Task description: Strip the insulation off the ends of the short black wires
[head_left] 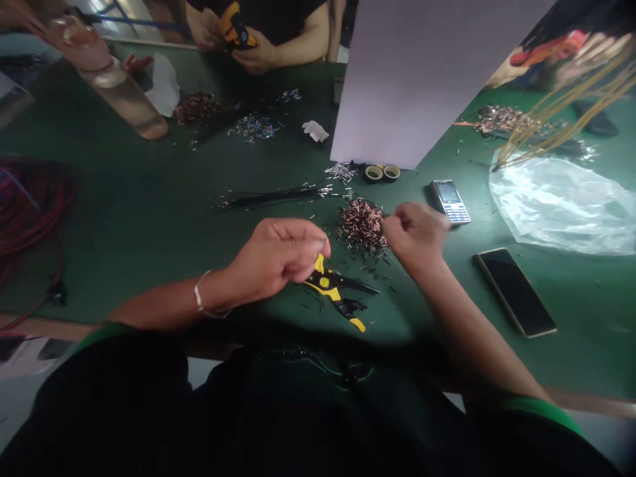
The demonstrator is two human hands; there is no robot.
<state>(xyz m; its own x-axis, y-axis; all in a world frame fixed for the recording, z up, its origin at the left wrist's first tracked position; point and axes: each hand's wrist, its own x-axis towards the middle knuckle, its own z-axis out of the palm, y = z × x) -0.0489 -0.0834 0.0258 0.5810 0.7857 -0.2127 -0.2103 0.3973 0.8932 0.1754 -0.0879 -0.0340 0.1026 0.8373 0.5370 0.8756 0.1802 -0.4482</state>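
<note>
My left hand (288,255) is closed in a pinch above the table; whatever its fingertips hold, if anything, is too small to make out. Just below and right of it lies a yellow-and-black wire stripper (330,285), partly behind my fingers. My right hand (417,235) is closed and somewhat blurred at the right edge of a pile of small copper-coloured pieces (362,225); its fingertips are not clear enough to show any held thing. Behind the pile, a bundle of thin black wires (278,197) lies sideways near small silvery pieces (340,172).
Two tape rolls (382,173) sit at the foot of a white upright panel (397,79). To the right are a keypad phone (451,202), a smartphone (517,291) and a plastic bag (561,205). Across the table, co-workers' hands hold tools. A bottle (129,103) and red cable coils (30,205) are left.
</note>
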